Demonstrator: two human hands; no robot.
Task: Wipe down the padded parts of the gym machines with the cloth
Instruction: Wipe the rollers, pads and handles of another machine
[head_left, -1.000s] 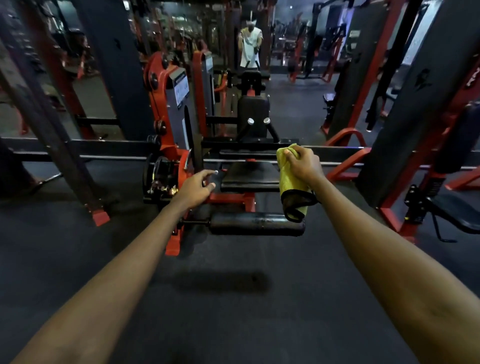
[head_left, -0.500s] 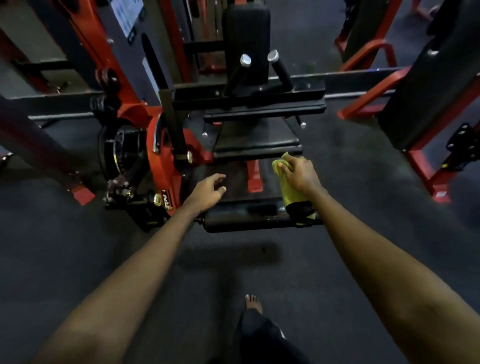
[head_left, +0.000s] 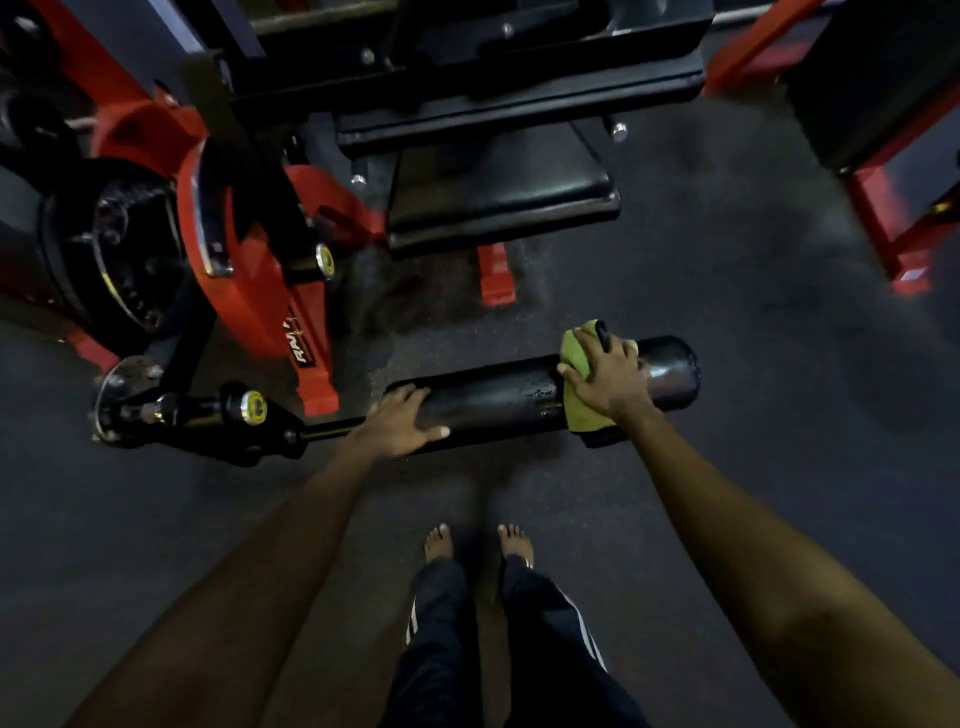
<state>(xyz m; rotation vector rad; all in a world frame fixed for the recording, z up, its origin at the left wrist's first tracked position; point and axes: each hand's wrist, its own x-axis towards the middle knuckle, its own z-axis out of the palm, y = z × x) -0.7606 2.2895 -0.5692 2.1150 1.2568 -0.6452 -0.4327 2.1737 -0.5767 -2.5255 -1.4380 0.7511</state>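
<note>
Dim gym light, dull sheen on black padding, motion-blurred edges, wide-angle warping.

Count taken from the head view.

- Hands: two, the left hand (head_left: 402, 421) and the right hand (head_left: 608, 376).
- Bare feet: two, the left foot (head_left: 439, 543) and the right foot (head_left: 515, 543).
- Trouser legs: two, dark with white stripes, the left trouser leg (head_left: 436, 649) and the right trouser leg (head_left: 550, 639).
- Yellow-green cloth (head_left: 576, 348): one.
- Black roller pad (head_left: 493, 402): one.
- Black seat pad (head_left: 498, 192): one.
- Weight plate (head_left: 67, 249): one visible.
- Yellow round caps: two, the upper cap (head_left: 324, 258) and the lower cap (head_left: 254, 405).
- Silver pin ends: two, the right pin end (head_left: 618, 130) and the left pin end (head_left: 358, 179).
- Red frame feet: at least three, the centre foot (head_left: 496, 280), the near foot (head_left: 322, 389) and the far-right foot (head_left: 906, 270).
</note>
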